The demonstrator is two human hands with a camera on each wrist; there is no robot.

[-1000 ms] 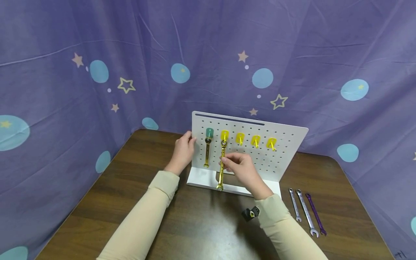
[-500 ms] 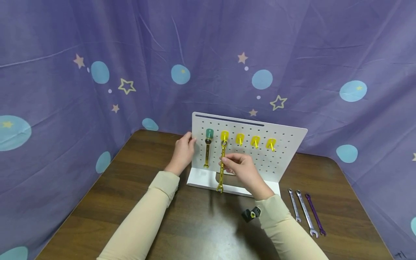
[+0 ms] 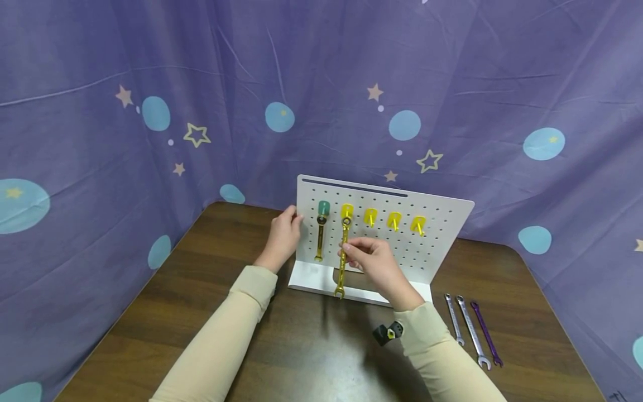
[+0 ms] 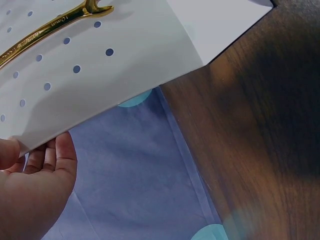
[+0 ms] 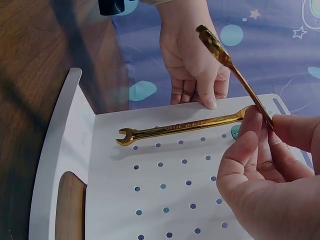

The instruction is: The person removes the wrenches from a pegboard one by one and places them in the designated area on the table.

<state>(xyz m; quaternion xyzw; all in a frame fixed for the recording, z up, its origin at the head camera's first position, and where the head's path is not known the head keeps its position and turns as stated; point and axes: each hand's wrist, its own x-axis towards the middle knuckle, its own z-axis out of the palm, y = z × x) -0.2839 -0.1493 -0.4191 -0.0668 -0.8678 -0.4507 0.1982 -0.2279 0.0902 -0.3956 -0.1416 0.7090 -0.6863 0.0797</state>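
With my left hand (image 3: pixel 283 237) I grip the left edge of the white, upright pegboard (image 3: pixel 432 245), the thumb on its front face and the fingers behind it. My right hand (image 3: pixel 375 265) is before the pegboard's middle and pinches, between thumb and fingers, the shank of a shiny golden metal wrench (image 3: pixel 343 268). Its ring end is up, at the leftmost yellow plastic hook (image 3: pixel 346 210) of the pegboard; I cannot tell if the ring is already on the peg. The open end points down, standing away from the pegboard's face. To the left of it, a second golden wrench (image 3: pixel 320 240) hangs at the pegboard's green hook (image 3: pixel 324 208). Right of the pegboard, on the brown wooden table (image 3: pixel 301 346), lie a short silver wrench (image 3: pixel 454 318), a longer silver wrench (image 3: pixel 471 329) and a slim purple wrench (image 3: pixel 485 334), side by side.
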